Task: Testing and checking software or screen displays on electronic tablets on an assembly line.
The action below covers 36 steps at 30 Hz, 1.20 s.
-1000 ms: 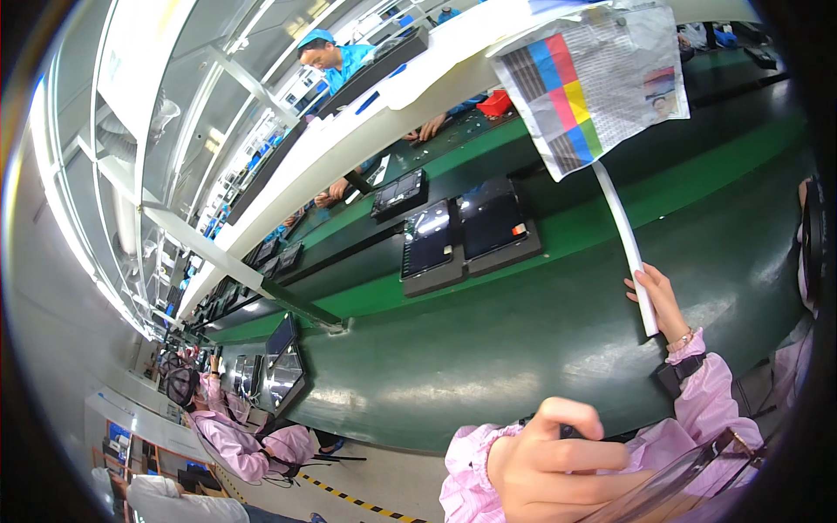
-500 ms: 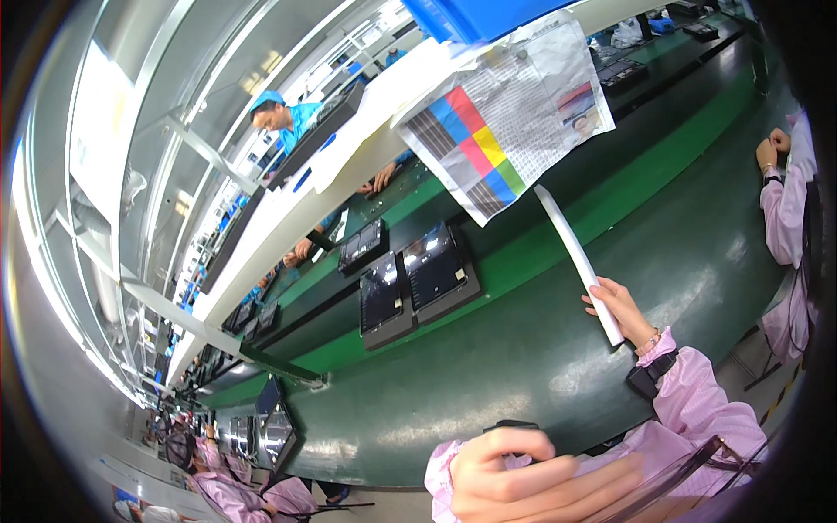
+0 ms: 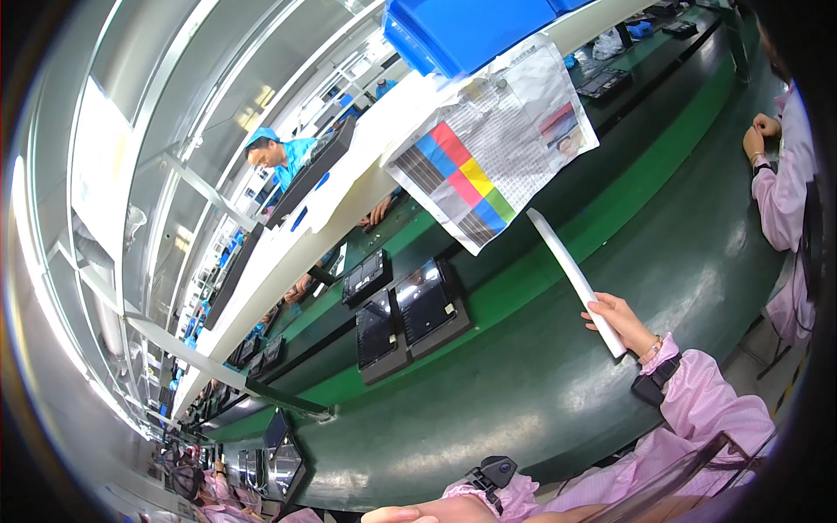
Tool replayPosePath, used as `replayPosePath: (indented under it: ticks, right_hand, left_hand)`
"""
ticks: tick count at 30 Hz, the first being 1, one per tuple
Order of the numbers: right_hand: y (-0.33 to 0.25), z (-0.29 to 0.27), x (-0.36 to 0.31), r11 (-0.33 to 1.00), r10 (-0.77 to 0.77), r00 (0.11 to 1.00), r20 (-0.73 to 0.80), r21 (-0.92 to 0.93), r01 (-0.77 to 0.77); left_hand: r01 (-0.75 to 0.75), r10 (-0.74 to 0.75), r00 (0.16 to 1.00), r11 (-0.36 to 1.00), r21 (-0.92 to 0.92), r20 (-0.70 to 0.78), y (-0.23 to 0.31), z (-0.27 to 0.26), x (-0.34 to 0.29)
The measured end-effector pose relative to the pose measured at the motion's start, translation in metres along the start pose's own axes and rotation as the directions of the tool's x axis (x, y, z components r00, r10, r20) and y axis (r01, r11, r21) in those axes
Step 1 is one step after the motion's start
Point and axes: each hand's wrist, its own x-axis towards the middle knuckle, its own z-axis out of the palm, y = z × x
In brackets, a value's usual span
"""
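Pink-sleeved, a co-worker (image 3: pixel 222 495) appears small at the far lower left, near dark glossy panels (image 3: pixel 283 466) propped on the curved green bench (image 3: pixel 506 392). Next, beyond the slanting white shelf (image 3: pixel 288 261), a person in a blue cap and top (image 3: pixel 292 161) bends with head lowered. Below that shelf, two black glossy screen panels (image 3: pixel 377 333) lie side by side on grey pads, with a black rectangular unit (image 3: pixel 366 277) just behind them. At the lower edge comes the wearer's left hand (image 3: pixel 427 512), mostly cut off, a black strapped device (image 3: pixel 497 472) on its wrist; how its fingers stand, or whether they have hold of anything, cannot be told. Above, a blue plastic bin (image 3: pixel 475 39) sits over a creased printed sheet (image 3: pixel 488 148) with colour blocks, hanging from the shelf. Just below the sheet, a long white strip (image 3: pixel 571 275) slants over the bench, its lower end held by the wearer's right hand (image 3: pixel 621 321), thumb and fingers closed around it. At far right, another pink-sleeved co-worker (image 3: pixel 782 209) keeps both hands together.
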Motion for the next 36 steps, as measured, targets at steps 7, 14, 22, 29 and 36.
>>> replayPosePath:
  ticks: [7,14,22,29,36]
  right_hand:
    - [0.002,0.003,0.006,0.999,-0.01,1.0,0.012,0.033,0.009]
    - [0.001,-0.006,0.01,0.994,0.031,0.999,-0.02,0.105,-0.029]
    - [0.013,0.037,0.015,0.992,0.063,0.992,0.108,0.104,-0.074]
    - [0.056,0.074,0.02,0.986,0.168,0.907,0.386,-0.053,-0.16]
    - [0.061,0.065,0.019,0.722,-0.024,0.987,0.158,-0.68,0.126]
  left_hand:
    - [0.053,-0.031,0.984,0.991,0.126,-0.174,-0.004,-0.006,-0.017]
    - [0.034,0.015,0.964,0.983,0.181,-0.264,-0.03,-0.003,-0.012]
    - [0.779,-0.924,0.292,0.379,-0.499,-0.246,-0.181,0.066,-0.138]
    - [0.652,-0.949,0.207,-0.049,-0.757,0.24,-0.228,0.094,-0.197]
    - [0.646,-0.899,0.153,-0.224,-0.73,0.411,-0.248,0.104,-0.213]
